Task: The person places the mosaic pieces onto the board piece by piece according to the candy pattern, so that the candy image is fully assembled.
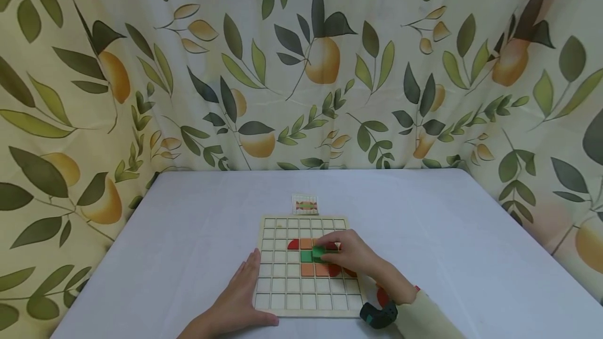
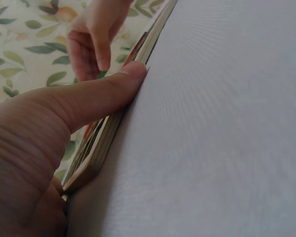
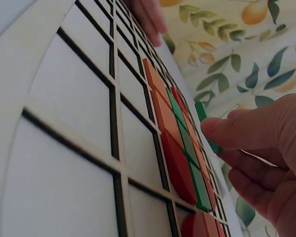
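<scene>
Over a wooden grid board [image 1: 306,313], my right hand [image 1: 355,252] pinches a green square tile [image 3: 201,111] between thumb and fingers. The tile is held just above the grid, over the coloured rows. Below it, green tiles [image 3: 187,148] form a row between two rows of orange tiles [image 1: 307,270]. A red rounded piece [image 1: 294,245] sits at the upper row's left end, and another red rounded piece [image 3: 180,180] lies in the near row. My left hand [image 1: 237,292] rests against the board's near left corner, fingers along the left side and thumb along the front edge.
Behind the board lies a small pattern card [image 1: 305,204] with a similar coloured design. A red piece [image 1: 382,296] lies on the white table right of the board, partly hidden by my right wrist. A patterned curtain [image 1: 292,67] hangs behind the table.
</scene>
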A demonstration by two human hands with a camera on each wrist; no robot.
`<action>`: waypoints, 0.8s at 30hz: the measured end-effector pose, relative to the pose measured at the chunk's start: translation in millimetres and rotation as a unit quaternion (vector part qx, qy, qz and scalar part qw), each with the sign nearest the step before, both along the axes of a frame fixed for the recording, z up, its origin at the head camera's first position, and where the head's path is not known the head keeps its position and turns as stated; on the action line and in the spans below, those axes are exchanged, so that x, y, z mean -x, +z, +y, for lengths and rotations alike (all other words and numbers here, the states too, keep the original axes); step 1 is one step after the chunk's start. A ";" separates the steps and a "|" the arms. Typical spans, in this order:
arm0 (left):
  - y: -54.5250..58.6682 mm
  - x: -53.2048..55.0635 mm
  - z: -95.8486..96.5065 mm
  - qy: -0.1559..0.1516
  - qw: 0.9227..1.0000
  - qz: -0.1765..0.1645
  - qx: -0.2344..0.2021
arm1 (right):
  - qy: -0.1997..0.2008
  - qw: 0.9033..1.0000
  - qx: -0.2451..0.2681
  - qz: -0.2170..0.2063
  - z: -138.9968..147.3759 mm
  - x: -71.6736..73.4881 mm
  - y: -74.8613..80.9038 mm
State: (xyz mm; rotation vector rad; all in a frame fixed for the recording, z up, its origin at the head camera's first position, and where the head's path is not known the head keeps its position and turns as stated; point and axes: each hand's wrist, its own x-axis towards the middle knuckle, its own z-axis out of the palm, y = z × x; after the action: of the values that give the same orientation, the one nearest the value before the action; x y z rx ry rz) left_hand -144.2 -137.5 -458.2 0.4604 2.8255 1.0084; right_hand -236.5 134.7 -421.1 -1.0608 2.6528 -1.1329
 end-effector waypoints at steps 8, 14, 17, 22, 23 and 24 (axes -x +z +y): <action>1.5 -0.6 -0.7 -0.004 1.000 -0.007 -0.008 | 0.010 1.000 0.007 -0.025 -18.4 -0.9 -4.3; 2.7 0.4 0.3 0.004 1.000 -0.024 0.000 | 0.024 0.999 -0.007 -0.035 -31.8 -1.9 -3.3; 2.1 0.2 0.4 0.006 1.000 -0.028 0.001 | 0.028 0.999 -0.016 -0.028 -36.1 -1.5 -2.7; -0.2 0.7 -0.6 0.003 1.000 -0.024 0.002 | 0.028 0.999 -0.025 -0.023 -40.3 -0.1 -3.3; -0.5 0.8 -0.8 0.002 1.000 -0.023 0.002 | 0.028 0.999 -0.024 -0.021 -41.0 0.2 -3.4; -0.7 1.0 -1.1 0.002 1.000 -0.023 0.003 | 0.029 0.999 -0.023 -0.019 -41.7 0.6 -3.6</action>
State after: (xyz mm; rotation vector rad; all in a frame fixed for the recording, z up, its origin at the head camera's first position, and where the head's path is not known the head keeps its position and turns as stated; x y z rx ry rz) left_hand -145.2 -138.7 -458.9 0.4256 2.7887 0.9988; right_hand -237.2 93.0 -424.7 -1.0902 2.5875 -1.0652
